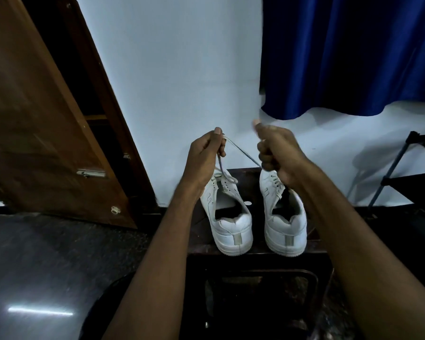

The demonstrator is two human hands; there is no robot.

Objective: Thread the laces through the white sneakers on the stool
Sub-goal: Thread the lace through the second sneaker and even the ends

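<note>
So there are two white sneakers sitting side by side on a dark stool [245, 177], heels toward the camera and toes pointing at the white wall [182, 69]. The left sneaker [227, 217] has its lace [241, 151] only partly threaded, just a few crossings near the toe end, and the tongue area behind that is wide open. The right sneaker [284, 219] shows several lace crossings along its eyelets, though the person's forearm covers part of it. Both hands are lifted above the shoes with the lace stretched taut between them. The left hand [204, 155] pinches the lace up high between thumb and fingers, and one strand drops from there straight down to the left sneaker's eyelets. The other strand runs diagonally down and across to the right hand [277, 153], whose fingers are curled tight around it in a fist, thumb sticking up a bit and blurry. Both arms are bare and reach in from the bottom of the frame. Off to the left there's a brown wooden door [47, 119] standing ajar, a deep blue curtain [341, 57] hangs at the upper right, and a black metal rack [400, 168] pokes in at the right edge. The floor [47, 266] is dark and shiny.
</note>
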